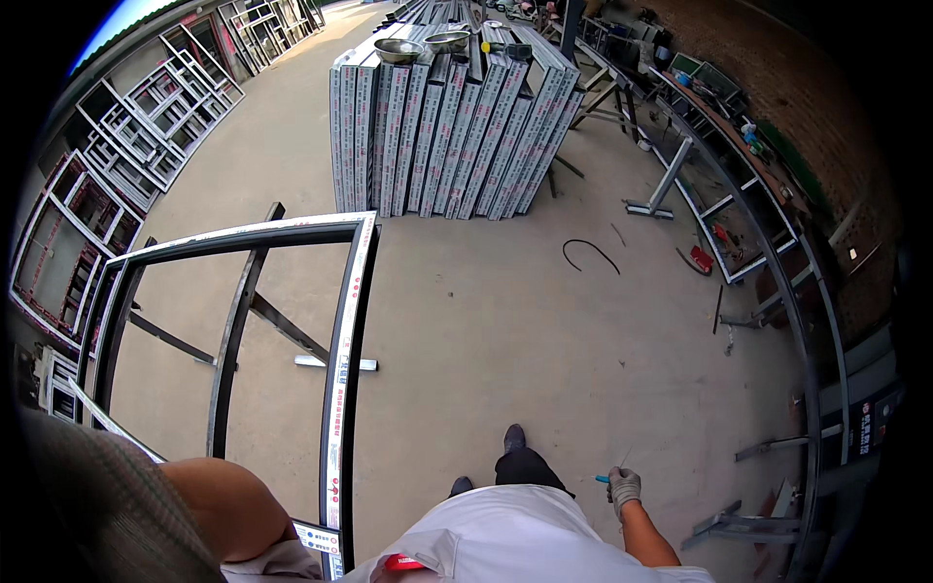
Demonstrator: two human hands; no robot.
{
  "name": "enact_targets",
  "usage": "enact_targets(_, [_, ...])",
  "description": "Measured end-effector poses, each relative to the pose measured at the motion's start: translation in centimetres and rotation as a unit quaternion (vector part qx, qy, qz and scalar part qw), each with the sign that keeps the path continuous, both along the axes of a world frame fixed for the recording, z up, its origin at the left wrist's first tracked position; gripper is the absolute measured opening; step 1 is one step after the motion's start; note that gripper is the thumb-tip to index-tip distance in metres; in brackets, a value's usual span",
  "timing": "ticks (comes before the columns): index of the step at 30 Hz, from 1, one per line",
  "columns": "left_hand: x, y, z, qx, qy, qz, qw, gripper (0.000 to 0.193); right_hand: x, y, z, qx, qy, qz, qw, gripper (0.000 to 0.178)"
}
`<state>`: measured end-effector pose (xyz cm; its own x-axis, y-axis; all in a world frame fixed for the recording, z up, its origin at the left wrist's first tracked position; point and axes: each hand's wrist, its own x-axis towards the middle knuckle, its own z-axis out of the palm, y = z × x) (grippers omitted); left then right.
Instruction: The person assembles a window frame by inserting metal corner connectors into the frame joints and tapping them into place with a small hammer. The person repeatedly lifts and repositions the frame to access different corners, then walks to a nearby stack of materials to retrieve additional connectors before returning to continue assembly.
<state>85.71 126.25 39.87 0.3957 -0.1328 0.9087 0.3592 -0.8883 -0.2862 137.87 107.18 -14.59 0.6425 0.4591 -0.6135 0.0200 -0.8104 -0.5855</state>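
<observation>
My right hand, in a grey glove, hangs low at my right side over the floor. It is closed around a small tool with a teal handle; a thin sliver shows above the fingers, and the tool's exact kind is unclear. Very large at the lower left, my left hand in a grey knit glove is raised close to the camera, and its fingers are hidden. Beyond that bent bare forearm, a large metal window frame with white printed film lies on dark metal supports.
Ahead stands a tall stack of wrapped metal profiles with metal bowls on top. Finished frames lean along the left. A long frame curves down the right side, near a red tool and a dark cord on the floor.
</observation>
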Motion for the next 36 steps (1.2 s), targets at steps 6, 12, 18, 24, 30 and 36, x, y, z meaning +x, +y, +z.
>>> enact_targets(6, [4.7,15.0,-1.3,-0.011,-0.019,0.047,0.999,0.03,1.7,21.7,-2.1,0.039,0.019,0.024,0.999,0.03])
enact_targets(12, [8.1,31.1,-9.1,-0.202,-0.129,0.212,0.947,0.013,3.3,47.3,0.0,0.065,-0.014,0.172,0.983,0.032])
enact_targets(18, [9.6,38.4,-22.6,-0.532,-0.164,0.329,0.763,0.008,-2.7,71.7,7.7,0.168,0.013,0.288,0.943,0.033])
enact_targets(24, [10.0,51.5,-27.5,-0.701,0.056,0.36,0.613,0.025,-7.9,89.2,12.2,0.211,0.034,0.344,0.914,0.039])
enact_targets(30, [9.1,68.3,-29.6,-0.701,0.153,0.33,0.614,0.038,-11.3,104.1,15.3,0.271,0.047,0.39,0.879,0.036])
enact_targets(36, [8.9,80.0,-29.0,-0.716,0.187,0.311,0.597,0.043,-14.6,118.5,22.8,0.338,0.081,0.414,0.841,0.035])
